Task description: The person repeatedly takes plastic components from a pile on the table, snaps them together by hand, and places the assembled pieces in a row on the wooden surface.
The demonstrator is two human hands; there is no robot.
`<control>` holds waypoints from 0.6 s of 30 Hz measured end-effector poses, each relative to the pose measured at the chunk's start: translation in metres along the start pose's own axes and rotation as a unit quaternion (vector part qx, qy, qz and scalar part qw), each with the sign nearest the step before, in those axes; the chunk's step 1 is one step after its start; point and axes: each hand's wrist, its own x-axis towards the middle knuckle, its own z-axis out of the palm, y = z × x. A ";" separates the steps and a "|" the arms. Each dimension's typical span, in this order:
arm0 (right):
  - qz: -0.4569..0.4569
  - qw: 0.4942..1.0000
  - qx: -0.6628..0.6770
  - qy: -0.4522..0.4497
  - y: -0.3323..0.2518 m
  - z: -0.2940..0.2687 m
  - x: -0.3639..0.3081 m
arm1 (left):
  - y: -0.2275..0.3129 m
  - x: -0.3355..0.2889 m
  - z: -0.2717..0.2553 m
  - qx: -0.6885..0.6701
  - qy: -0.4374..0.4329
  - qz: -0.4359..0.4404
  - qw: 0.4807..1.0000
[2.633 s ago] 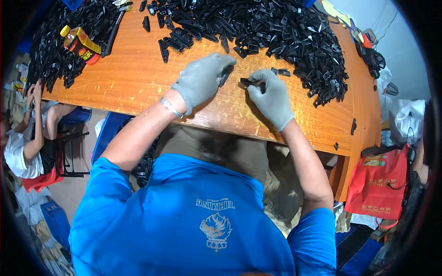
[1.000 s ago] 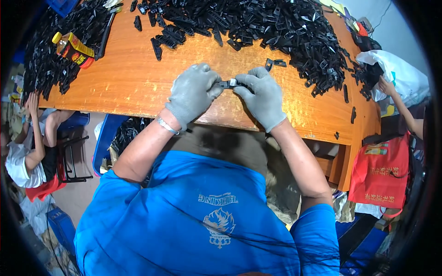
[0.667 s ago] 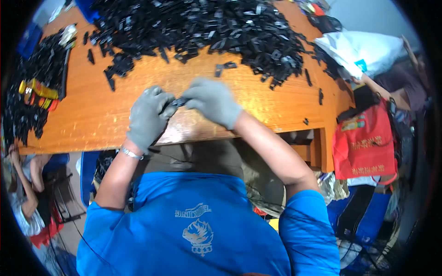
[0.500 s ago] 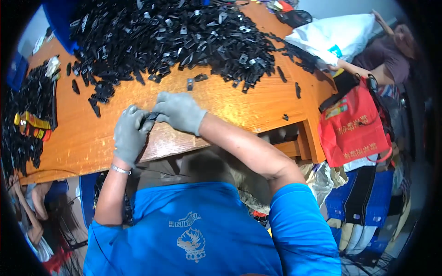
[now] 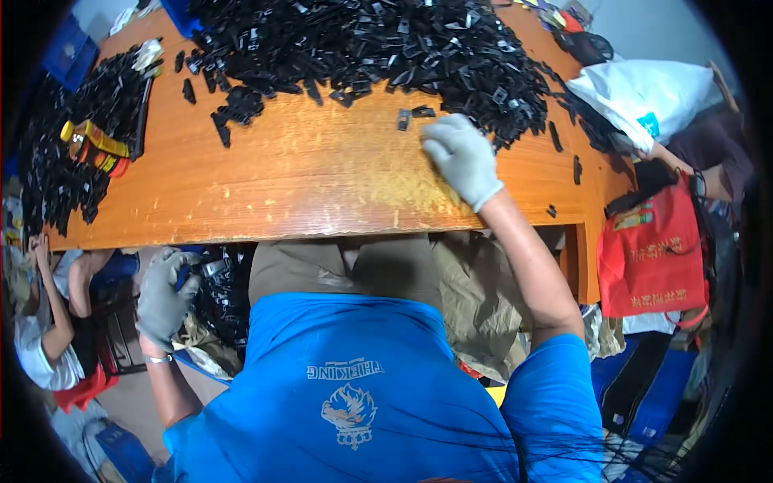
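My left hand (image 5: 165,298), in a grey glove, is below the table's front edge on the left. Its fingers are apart and nothing shows in them; it hangs beside a heap of dark plastic pieces (image 5: 221,294) next to my lap. Over the table, my gloved right hand (image 5: 463,159) reaches toward a big pile of small black plastic clips (image 5: 354,48). Its thumb stands off from the bent fingers, and no held piece is visible. Closest to its fingertips lie two loose clips, one with a metallic face (image 5: 403,120) and a dark one (image 5: 423,112).
A second heap of black pieces (image 5: 48,169) is at the table's left, with a yellow-capped bottle (image 5: 95,145) on it. Blue crates (image 5: 71,55) stand behind. To the right are a red bag (image 5: 652,249) and a person handling a white sack (image 5: 644,92). Another person's arms (image 5: 52,282) show at far left.
My hands have parted from the small dark piece they held together above the table. The left went down beside my lap; the right moved right, toward the pile. The view has shifted.
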 end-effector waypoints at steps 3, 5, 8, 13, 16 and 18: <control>0.046 0.998 -0.042 0.028 0.008 0.005 0.012 | -0.015 -0.008 -0.003 0.015 0.021 -0.020 0.999; 0.042 0.998 -0.053 0.015 0.009 0.010 0.023 | -0.010 0.022 0.002 0.016 0.043 0.006 0.999; -0.019 0.996 -0.081 -0.029 -0.013 0.023 0.045 | 0.012 0.072 0.013 0.009 0.094 0.027 0.995; -0.075 0.974 -0.167 -0.135 -0.019 0.027 0.066 | 0.030 0.164 0.038 0.062 0.152 0.029 0.986; -0.076 0.968 -0.170 -0.167 -0.024 0.027 0.078 | 0.017 0.183 0.047 0.082 0.161 0.029 0.983; -0.072 0.975 -0.134 -0.162 -0.022 0.027 0.079 | 0.020 0.190 0.046 0.085 0.143 0.024 0.986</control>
